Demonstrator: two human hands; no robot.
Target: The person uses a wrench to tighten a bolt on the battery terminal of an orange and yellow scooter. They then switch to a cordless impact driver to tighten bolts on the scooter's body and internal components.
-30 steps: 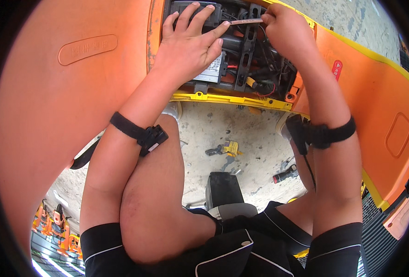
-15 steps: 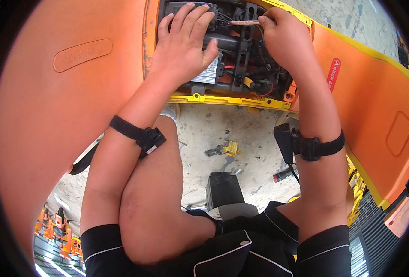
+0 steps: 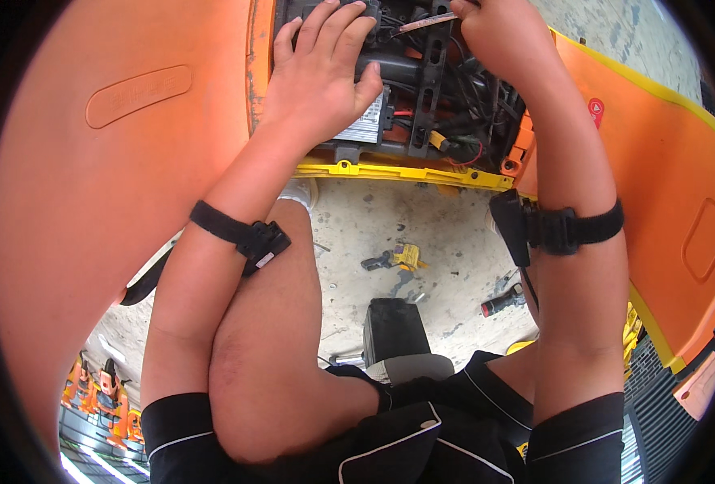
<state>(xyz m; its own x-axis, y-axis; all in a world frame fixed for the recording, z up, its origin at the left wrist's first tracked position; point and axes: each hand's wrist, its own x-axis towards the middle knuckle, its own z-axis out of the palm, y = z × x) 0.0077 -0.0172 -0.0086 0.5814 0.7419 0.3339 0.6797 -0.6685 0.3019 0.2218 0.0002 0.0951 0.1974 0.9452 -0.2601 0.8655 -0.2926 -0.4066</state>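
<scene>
My left hand (image 3: 319, 77) lies with its fingers spread over a black box (image 3: 298, 10) at the left end of an open bay. Closed fingers of my right hand (image 3: 496, 31) grip the end of a slim metal wrench (image 3: 424, 23). Its far tip reaches down among black cables beside that box; what the tip touches is too small to make out. Below my left palm sits a silver finned module (image 3: 364, 127) with a red wire. A black slotted metal bar (image 3: 428, 93) crosses the bay between my hands, and cables (image 3: 470, 101) bunch to its right.
Large orange body panels flank the bay, one on the left (image 3: 156, 161) and one on the right (image 3: 656, 185). A yellow rim (image 3: 398, 173) edges the bay's near side. On the stained floor lie a yellow-and-black part (image 3: 406, 256) and a black-and-red cylindrical object (image 3: 499, 302).
My right hand has moved up and slightly right, and its forearm has shifted right. The wrench now slants more, its held end higher. My left hand has stayed nearly in place.
</scene>
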